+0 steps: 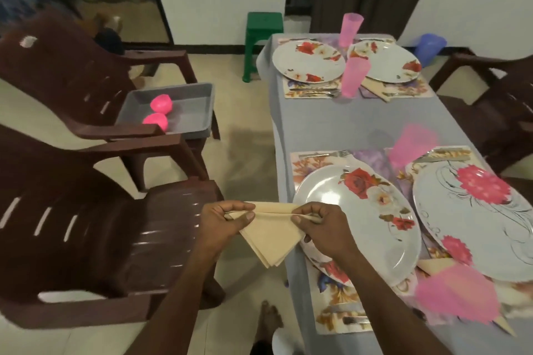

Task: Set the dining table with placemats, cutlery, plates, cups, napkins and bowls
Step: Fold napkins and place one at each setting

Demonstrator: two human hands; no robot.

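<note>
So both hands are on a beige napkin (pixel 269 236), folded into a triangle with the point hanging down, held in the air just off the near left edge of the table (pixel 331 124). Left hand (pixel 222 223) pinches the top left corner between thumb and curled fingers, right hand (pixel 318 225) pinches the top right corner the same way, right above the rim of the nearest floral plate (pixel 346 210).

Container-wise: a grey tray (pixel 178 108) sits on the seat of the far brown chair (pixel 57 66), and inside it are two pink bowls (pixel 160 111), close together at its left side, can't tell if they touch. On the table, two upright pink cups (pixel 354 75) stand between the two far plates; what's in them I can't tell. Nearer pink cups are too blurred to read.
</note>
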